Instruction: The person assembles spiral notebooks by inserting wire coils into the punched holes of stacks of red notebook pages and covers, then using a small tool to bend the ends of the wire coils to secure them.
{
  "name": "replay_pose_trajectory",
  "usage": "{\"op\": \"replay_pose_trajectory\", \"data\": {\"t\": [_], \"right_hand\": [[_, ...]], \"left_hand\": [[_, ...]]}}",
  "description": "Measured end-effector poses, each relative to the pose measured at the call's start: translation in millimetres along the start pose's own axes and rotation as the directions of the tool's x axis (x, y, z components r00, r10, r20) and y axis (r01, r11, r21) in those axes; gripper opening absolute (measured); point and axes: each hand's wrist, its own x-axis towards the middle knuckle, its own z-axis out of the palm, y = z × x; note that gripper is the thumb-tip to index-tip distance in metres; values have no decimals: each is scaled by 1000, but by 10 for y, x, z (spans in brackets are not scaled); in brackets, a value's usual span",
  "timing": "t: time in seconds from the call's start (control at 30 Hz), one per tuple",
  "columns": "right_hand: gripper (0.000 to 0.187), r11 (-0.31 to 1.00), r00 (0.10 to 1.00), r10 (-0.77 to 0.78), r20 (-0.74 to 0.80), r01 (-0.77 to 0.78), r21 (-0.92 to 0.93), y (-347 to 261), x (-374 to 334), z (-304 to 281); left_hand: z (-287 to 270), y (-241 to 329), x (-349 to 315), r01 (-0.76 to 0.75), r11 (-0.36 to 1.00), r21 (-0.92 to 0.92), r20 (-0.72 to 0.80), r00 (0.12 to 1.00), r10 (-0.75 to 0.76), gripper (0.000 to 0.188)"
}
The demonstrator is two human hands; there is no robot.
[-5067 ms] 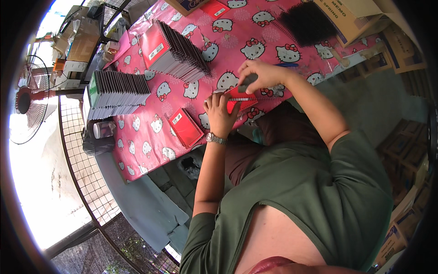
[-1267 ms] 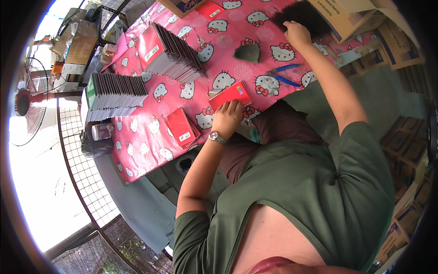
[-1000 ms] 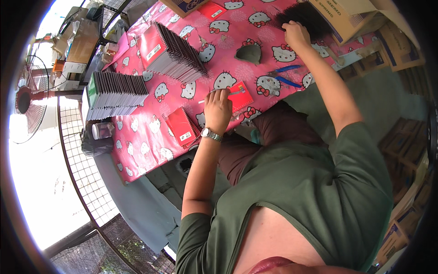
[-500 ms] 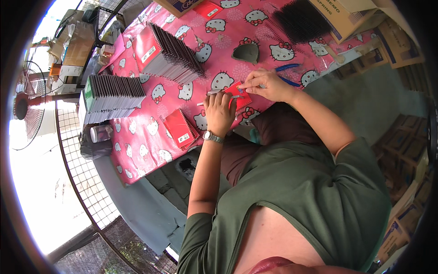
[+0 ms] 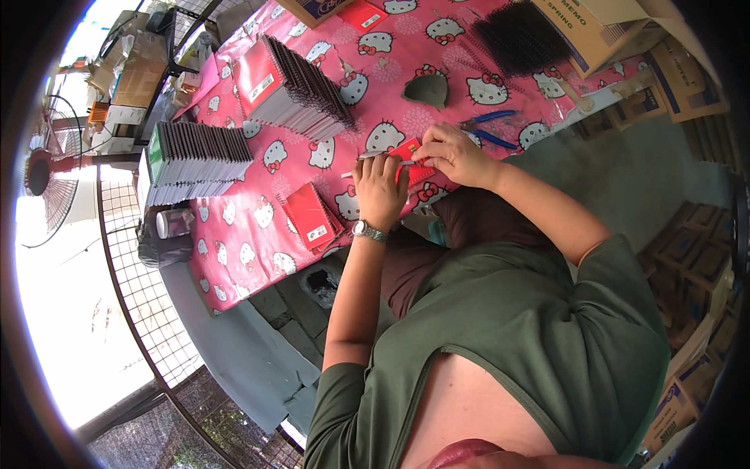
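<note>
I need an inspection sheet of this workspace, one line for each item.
Surface: table under pink cartoon-cat cloth.
Job's things: small red notebook at the near table edge, under both hands; thin spiral wire sticking out leftward.
Clutter: row of red notebooks, row of green notebooks, loose red notebook, black spiral coils, blue-handled pliers.
Grips: left hand and right hand both closed on the small red notebook.
Cables: nothing seen.
Surroundings: fan, cardboard boxes, wire fence.

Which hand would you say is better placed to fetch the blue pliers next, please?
Probably the right hand: the pliers lie just beyond it, while the left hand presses the red notebook.
</note>
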Motion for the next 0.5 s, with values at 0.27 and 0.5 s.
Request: {"op": "replay_pose_trajectory", "data": {"t": [0.27, 0.5], "right_hand": [[29, 979, 961, 200, 193, -190, -68, -166, 99, -164], [35, 956, 847, 294, 442, -263, -131, -198, 353, -232]], "left_hand": [[79, 131, -17, -17, 998, 66, -24, 1000, 19, 29], [61, 104, -48, -17, 997, 77, 29, 999, 15, 27]]}}
